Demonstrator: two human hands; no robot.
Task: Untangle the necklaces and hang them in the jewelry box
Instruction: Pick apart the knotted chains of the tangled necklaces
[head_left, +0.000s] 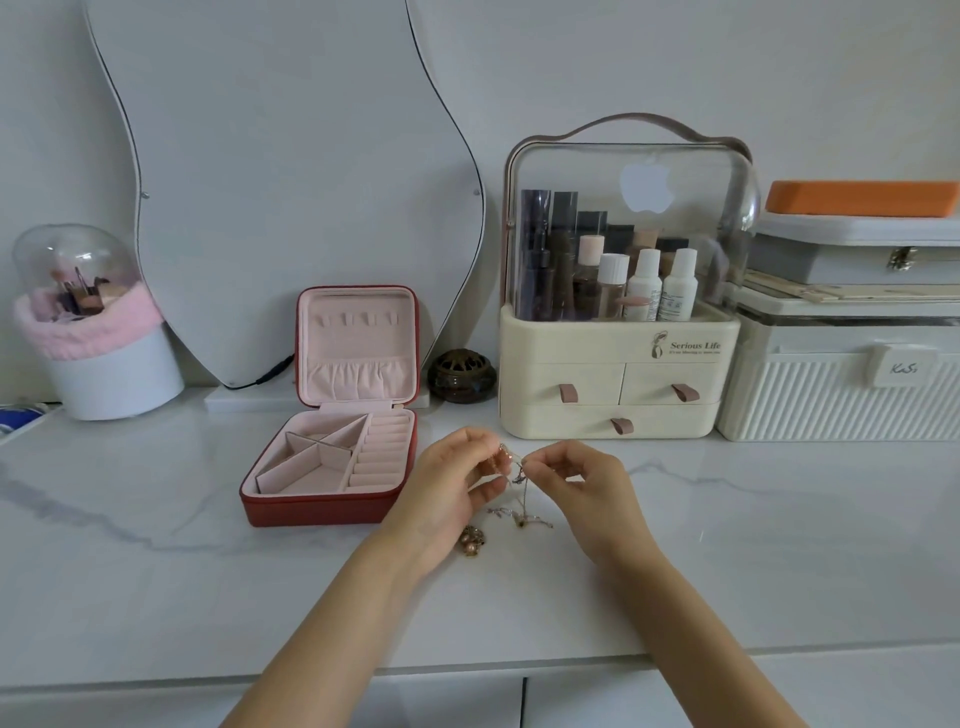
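reaching in from the near edge of the white marble counter (156, 571), two bare forearms meet over a tangle of necklaces (511, 499). the left hand (447, 493) pinches the knot's upper end between thumb and fingertips, and the right hand (576, 483) pinches it just beside, thumb against forefinger; thin chains hang from the pinch down to the counter, where the loose ends lie in a small heap, a beaded pendant (471, 541) resting by the left wrist. just left of the hands sits the red jewelry box (332, 467), lid upright, pink lining showing (its row of hooks in the lid holds nothing). farther back stand a dark round pot (461, 376), a cream cosmetics organizer (623, 322) with bottles under a clear cover, a wavy mirror (291, 182) and a brush holder (93, 322) at far left.
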